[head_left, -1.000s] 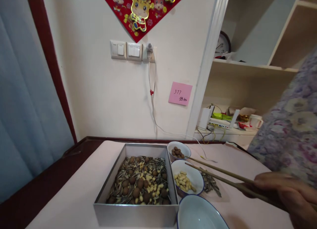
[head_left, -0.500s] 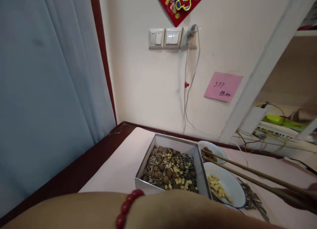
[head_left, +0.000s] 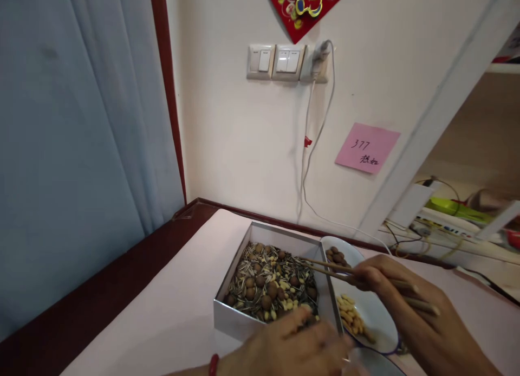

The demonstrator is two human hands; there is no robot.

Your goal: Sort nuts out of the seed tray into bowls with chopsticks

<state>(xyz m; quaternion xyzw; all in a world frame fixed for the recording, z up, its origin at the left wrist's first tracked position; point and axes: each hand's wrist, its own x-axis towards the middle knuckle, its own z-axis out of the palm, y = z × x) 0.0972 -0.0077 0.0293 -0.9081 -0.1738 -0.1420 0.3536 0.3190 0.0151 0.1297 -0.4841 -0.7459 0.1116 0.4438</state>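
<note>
My right hand is closed around a pair of wooden chopsticks. Their tips reach over the right wall of a grey-rimmed square box, with nothing I can make out between them. Inside the box lie striped sunflower seeds, peanuts and round brown nuts or dried fruits. My left hand, with a red bead bracelet at the wrist, is at the box's front edge and hides part of it; motion smears its fingers, and I cannot see whether they hold anything.
Right of the box stand a white bowl of round brown pieces and a blue-rimmed bowl with peanuts. Another bowl shows partly in front. A white cable runs down the wall to the table. A blue curtain hangs at left.
The chopsticks have moved left from the bowl of brown pieces to the box. My left forearm, which lay across the front, has drawn back, bringing the hand beside the box.
</note>
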